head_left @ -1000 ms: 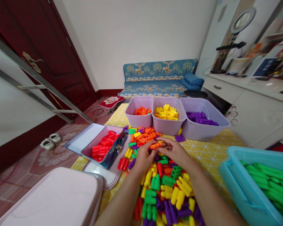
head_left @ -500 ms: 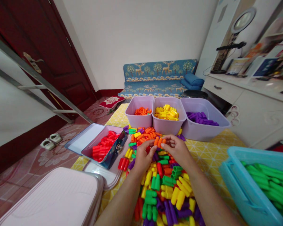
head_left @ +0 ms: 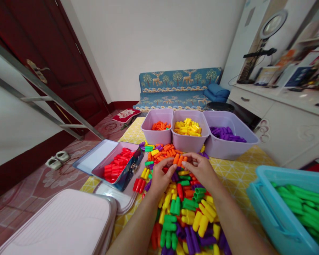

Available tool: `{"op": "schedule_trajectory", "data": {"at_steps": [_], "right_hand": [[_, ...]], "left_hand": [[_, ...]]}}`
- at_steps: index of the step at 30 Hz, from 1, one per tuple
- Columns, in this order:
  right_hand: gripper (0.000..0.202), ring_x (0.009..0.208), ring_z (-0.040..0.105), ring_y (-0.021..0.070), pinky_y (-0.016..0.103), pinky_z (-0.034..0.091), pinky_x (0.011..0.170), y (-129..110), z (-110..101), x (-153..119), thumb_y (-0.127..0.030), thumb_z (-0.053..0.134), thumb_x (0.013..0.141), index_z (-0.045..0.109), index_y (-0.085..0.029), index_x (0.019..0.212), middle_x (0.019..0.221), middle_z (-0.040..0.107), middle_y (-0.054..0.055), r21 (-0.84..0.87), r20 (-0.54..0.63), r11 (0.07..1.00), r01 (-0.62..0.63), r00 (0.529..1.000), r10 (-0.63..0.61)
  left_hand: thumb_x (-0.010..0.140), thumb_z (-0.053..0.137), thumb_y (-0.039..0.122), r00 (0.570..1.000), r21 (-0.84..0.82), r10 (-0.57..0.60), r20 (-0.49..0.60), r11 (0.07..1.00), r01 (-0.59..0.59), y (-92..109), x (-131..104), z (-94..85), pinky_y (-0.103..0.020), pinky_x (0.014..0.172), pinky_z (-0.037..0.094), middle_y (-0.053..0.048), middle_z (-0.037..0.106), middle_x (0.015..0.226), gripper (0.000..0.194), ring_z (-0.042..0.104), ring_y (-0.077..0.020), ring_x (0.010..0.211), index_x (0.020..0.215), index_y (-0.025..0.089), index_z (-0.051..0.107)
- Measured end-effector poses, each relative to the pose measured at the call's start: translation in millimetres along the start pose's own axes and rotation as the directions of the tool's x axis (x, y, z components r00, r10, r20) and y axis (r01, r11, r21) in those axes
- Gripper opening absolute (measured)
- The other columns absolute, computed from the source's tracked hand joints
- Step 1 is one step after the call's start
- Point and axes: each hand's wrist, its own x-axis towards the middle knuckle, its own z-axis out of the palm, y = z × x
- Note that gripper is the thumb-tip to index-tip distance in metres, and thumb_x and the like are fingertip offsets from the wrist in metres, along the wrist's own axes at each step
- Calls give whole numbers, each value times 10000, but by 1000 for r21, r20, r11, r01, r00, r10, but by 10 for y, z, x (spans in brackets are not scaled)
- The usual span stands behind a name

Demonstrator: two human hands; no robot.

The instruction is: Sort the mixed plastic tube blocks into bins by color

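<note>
Both my left hand [head_left: 162, 176] and my right hand [head_left: 200, 168] are closed on a short row of orange bullet-shaped plastic pieces [head_left: 178, 159], one hand at each end. The row is held just above a mixed pile. Under and around my forearms lie green pieces [head_left: 169, 223], yellow pieces [head_left: 203, 224], purple pieces [head_left: 191, 239] and red pieces [head_left: 180, 191], many joined side by side. More orange pieces [head_left: 168, 151] lie beyond my fingers. My fingertips partly cover the row's ends.
Behind the pile stand three lilac bins [head_left: 157, 138] holding orange, yellow and purple pieces. A hinged box [head_left: 126, 182] with red pieces is at left, beside pale lids [head_left: 66, 223]. A turquoise bin [head_left: 279, 216] of green pieces stands right. A ladder [head_left: 46, 92] leans at far left.
Almost nothing differs. Both hands stay at the same spot with the orange row between them, and the pile and bins look unchanged.
</note>
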Motion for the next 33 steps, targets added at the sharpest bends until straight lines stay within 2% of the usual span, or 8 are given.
{"op": "schedule_trajectory", "data": {"at_steps": [5,9,12,18,22,25,29,33], "right_hand": [[227,773,671,199,334,547,736,19,-25,7,-278,677,727,701,-177,929,875,722,55,-102,43,993,53,998,-49],[329,756,682,192,321,558,684,7,10,2,-305,691,716,668,-176,1019,945,712,68,-4,28,1000,-24,999,24],[376,706,671,166,273,535,604,-10,23,3,-323,684,719,643,-169,1058,932,695,62,46,-10,997,-66,998,67],[356,661,657,151,257,509,577,5,18,13,-352,663,735,644,-157,1032,883,695,57,56,-45,996,-72,996,74],[356,670,666,170,287,526,608,27,30,14,-369,668,731,656,-149,1011,863,704,66,55,-42,995,-78,996,80],[336,680,669,176,292,532,616,37,30,18,-356,671,726,666,-155,995,853,705,62,44,-46,996,-74,996,76],[318,681,664,171,294,535,614,51,19,23,-350,666,722,673,-164,979,827,703,50,18,-65,999,-47,997,48],[309,707,666,174,295,535,622,64,17,27,-350,664,722,679,-173,975,863,716,54,18,-79,999,-27,996,29]], "left_hand": [[827,643,321,999,-9,-7,38,1000,7,35,-14,-4,-286,771,526,-67,734,956,269,671,-183,834,1031,153,689],[802,669,346,999,-36,-22,-41,999,21,6,3,-1,-290,762,526,-63,731,909,280,667,-178,805,1003,153,694],[743,720,374,986,-203,-114,-126,975,87,35,84,-7,-285,730,535,-63,731,881,340,671,-169,766,988,141,686],[637,802,333,894,-557,-402,-197,796,235,273,458,-115,-186,550,489,-8,681,694,342,596,-75,545,862,109,675],[755,719,228,870,-712,-473,-139,658,244,429,803,-170,-171,574,485,-7,669,670,152,603,-59,546,810,108,644],[827,651,207,849,-731,-515,-119,624,276,526,1020,-165,-192,636,505,-18,660,669,121,616,-67,566,767,108,615],[842,624,222,928,-690,-365,-82,693,212,604,1082,-153,-270,820,515,-75,701,939,111,690,-129,819,888,122,635],[818,630,271,982,-441,-152,-115,893,87,486,870,-160,-344,918,483,-68,657,1198,303,653,-193,1023,1112,202,644]]}}
